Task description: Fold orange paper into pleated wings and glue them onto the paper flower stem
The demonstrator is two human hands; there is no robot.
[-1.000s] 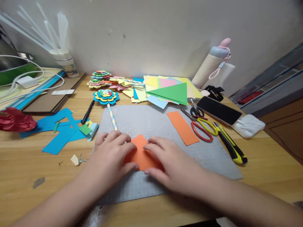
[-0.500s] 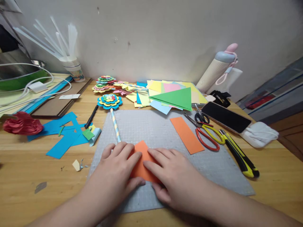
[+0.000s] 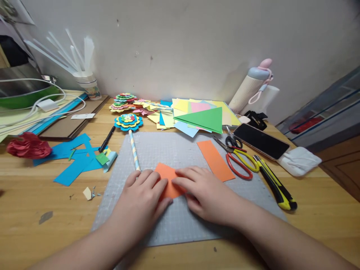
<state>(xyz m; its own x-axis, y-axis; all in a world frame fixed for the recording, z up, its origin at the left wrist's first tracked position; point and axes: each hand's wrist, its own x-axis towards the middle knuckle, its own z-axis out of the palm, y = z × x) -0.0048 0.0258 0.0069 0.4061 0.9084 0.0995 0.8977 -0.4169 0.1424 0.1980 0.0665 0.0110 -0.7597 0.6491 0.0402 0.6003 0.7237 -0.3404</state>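
A piece of orange paper [image 3: 167,190] lies on the grey cutting mat [image 3: 163,225], partly hidden under my hands. My left hand [image 3: 142,197] is closed on its left side, with the thumb near the lower edge. My right hand [image 3: 209,197] holds the right side, fingertips on top and the thumb low. Just beyond my left fingers is the striped stem [image 3: 134,150] of a layered paper flower [image 3: 128,122]. A second orange paper strip [image 3: 215,161] rests on the mat past my right hand.
Red-and-yellow scissors [image 3: 239,165], black scissors [image 3: 234,141], a utility knife [image 3: 275,183] and a phone [image 3: 261,140] lie to the right. Blue paper scraps [image 3: 74,165], a black pen [image 3: 107,139] and crumpled red paper [image 3: 29,145] are left. Coloured paper [image 3: 201,118] is piled behind.
The orange paper has turned on the mat, and its top corner now points further left. Both hands stay on it, the right one slightly further forward. The whole view has shifted a little.
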